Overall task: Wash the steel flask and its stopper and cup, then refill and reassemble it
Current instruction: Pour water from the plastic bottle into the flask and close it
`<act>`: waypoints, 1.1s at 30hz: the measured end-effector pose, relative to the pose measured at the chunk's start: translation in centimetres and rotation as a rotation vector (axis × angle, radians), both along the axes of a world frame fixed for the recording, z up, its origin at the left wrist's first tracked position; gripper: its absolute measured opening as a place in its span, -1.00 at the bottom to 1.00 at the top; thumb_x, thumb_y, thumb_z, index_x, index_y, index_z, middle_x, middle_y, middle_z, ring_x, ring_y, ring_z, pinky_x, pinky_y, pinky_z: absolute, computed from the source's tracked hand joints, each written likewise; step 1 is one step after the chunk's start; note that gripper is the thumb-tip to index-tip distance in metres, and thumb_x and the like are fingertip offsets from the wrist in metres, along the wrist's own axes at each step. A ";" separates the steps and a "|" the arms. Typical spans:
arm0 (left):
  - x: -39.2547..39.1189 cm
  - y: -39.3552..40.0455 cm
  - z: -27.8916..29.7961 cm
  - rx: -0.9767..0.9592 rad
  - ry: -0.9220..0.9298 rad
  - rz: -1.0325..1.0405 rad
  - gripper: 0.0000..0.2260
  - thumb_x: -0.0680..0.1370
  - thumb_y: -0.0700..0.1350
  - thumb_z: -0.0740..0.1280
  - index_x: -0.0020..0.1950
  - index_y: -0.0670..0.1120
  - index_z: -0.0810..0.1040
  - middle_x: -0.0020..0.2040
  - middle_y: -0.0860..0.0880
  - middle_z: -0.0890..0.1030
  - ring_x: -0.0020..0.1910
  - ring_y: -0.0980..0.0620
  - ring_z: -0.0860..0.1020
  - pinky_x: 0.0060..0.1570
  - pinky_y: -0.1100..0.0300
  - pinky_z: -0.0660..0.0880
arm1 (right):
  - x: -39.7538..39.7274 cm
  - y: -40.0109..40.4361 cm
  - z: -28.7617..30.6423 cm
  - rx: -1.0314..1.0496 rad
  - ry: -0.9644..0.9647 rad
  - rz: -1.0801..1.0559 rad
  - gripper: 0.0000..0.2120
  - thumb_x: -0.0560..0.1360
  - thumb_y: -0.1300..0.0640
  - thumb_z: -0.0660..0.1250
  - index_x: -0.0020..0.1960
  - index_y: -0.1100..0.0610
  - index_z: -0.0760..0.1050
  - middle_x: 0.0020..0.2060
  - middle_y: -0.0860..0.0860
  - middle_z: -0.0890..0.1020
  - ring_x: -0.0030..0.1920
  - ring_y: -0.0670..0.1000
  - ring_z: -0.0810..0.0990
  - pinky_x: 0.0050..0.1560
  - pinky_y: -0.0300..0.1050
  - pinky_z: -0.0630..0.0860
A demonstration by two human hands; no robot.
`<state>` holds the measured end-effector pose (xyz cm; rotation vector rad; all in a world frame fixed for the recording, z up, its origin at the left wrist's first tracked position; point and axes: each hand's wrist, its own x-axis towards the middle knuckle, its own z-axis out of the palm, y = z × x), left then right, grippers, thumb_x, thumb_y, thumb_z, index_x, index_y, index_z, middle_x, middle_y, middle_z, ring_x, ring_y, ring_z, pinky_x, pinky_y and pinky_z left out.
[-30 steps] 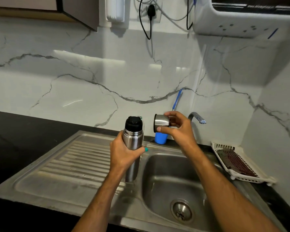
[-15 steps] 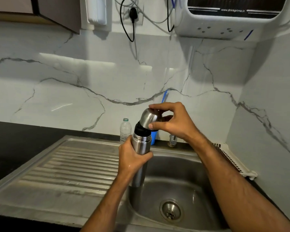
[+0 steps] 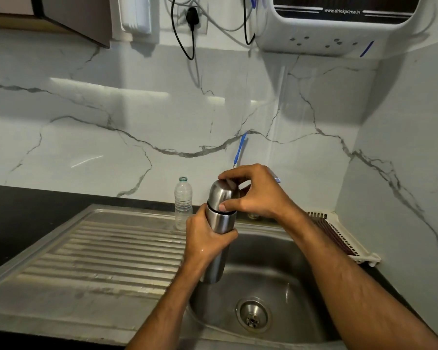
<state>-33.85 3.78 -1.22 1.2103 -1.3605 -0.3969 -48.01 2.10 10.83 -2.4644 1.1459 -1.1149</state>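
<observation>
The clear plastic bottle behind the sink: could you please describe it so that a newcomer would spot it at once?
Find the steel sink with its ribbed draining board. At the board's back edge, by the marble wall, the plastic bottle stands upright and uncapped, just left of the steel flask held in both hands. It alone is transparent.

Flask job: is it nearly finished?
Nearly, it seems. The cup already sits on top of the flask, hiding the stopper. The left hand grips the flask over the sink while the right hand holds the cup, probably tightening it. Washing and refilling can't be checked here.
</observation>
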 end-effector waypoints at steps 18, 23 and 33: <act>-0.4 0.1 0.1 0.028 0.040 0.001 -0.46 0.25 -0.14 0.67 0.11 0.09 0.49 -0.15 0.20 0.60 -0.16 0.40 0.59 -0.25 0.51 0.48 | 0.6 -0.3 -1.9 -0.010 -0.008 -0.090 -0.20 0.13 -0.45 0.53 0.22 -0.04 0.52 -0.01 -0.09 0.61 -0.03 -0.12 0.60 -0.03 -0.11 0.63; -0.1 0.0 0.4 0.030 0.024 -0.017 -0.43 0.26 -0.14 0.66 0.18 0.06 0.50 -0.10 0.18 0.62 -0.16 0.26 0.63 -0.24 0.48 0.51 | -0.3 -0.8 -1.8 0.248 -0.094 0.181 -0.21 0.31 0.04 0.67 0.46 0.04 0.42 0.28 -0.07 0.58 0.27 -0.10 0.57 0.27 -0.07 0.58; -0.3 0.0 0.4 0.032 0.070 0.002 -0.43 0.24 -0.15 0.66 0.14 0.06 0.49 -0.12 0.15 0.62 -0.17 0.24 0.64 -0.22 0.43 0.55 | 2.0 0.6 -3.1 0.003 -0.217 -0.120 -0.31 0.17 -0.22 0.67 0.14 0.02 0.45 -0.02 -0.14 0.58 -0.05 -0.20 0.57 -0.11 -0.39 0.51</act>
